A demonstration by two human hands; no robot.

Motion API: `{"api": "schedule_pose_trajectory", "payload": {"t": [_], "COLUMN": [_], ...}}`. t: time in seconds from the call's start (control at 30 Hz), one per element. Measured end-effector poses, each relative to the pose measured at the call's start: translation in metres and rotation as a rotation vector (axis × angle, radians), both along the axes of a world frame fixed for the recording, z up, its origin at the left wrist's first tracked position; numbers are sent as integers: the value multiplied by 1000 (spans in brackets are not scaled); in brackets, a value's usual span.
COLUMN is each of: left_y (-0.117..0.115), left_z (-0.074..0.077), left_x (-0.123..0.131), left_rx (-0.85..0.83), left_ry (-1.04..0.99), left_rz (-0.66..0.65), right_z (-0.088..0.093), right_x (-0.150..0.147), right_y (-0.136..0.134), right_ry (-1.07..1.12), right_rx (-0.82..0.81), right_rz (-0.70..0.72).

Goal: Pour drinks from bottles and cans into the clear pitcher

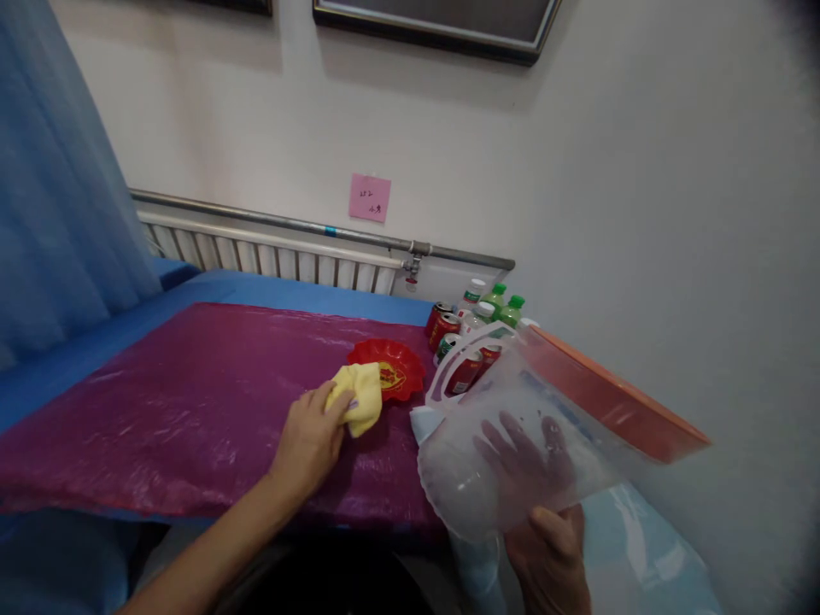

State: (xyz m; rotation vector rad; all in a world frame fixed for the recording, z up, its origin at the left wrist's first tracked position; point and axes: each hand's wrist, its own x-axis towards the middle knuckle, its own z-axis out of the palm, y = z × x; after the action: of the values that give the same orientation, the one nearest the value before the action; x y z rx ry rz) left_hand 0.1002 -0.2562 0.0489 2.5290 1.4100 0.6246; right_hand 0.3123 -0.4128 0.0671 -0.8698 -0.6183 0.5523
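My left hand (311,431) is closed on a folded yellow cloth (364,397), which hangs over the near left edge of a red scalloped plate (403,371). Yellow print shows in the plate's middle. With my right hand (547,538) I hold up a translucent plastic container (448,465), tilted, with a white looped handle on its left. The thumb is on the near side, and the spread fingers show through the plastic from behind. An orange piece (615,393) runs along its upper right side; whether it belongs to the container, I cannot tell.
A magenta plastic sheet (211,401) covers much of the blue table (269,292). Several drink cans (445,329) and bottles (512,309) stand at the back right, partly behind the container. A radiator (269,256) and pipe run along the wall; a blue curtain (57,171) hangs left.
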Motion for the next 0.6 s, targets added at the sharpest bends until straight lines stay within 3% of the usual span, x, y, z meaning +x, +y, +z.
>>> {"api": "schedule_pose_trajectory", "payload": {"t": [0.33, 0.43, 0.5, 0.6], "left_y": [10, 18, 30, 52], "left_z": [-13, -15, -14, -4], "left_x": [13, 14, 0, -53], "left_rx": [-181, -219, -248, -270], "left_ry": [219, 236, 237, 225], "left_rz": [26, 87, 161, 270], "right_z": [1, 0, -4, -13], "right_x": [-10, -10, -8, -4], "right_y": [5, 6, 7, 7], "right_ry": [-68, -91, -99, -120], "right_rx": [-28, -50, -55, -31], "right_rz": [96, 141, 152, 120]}}
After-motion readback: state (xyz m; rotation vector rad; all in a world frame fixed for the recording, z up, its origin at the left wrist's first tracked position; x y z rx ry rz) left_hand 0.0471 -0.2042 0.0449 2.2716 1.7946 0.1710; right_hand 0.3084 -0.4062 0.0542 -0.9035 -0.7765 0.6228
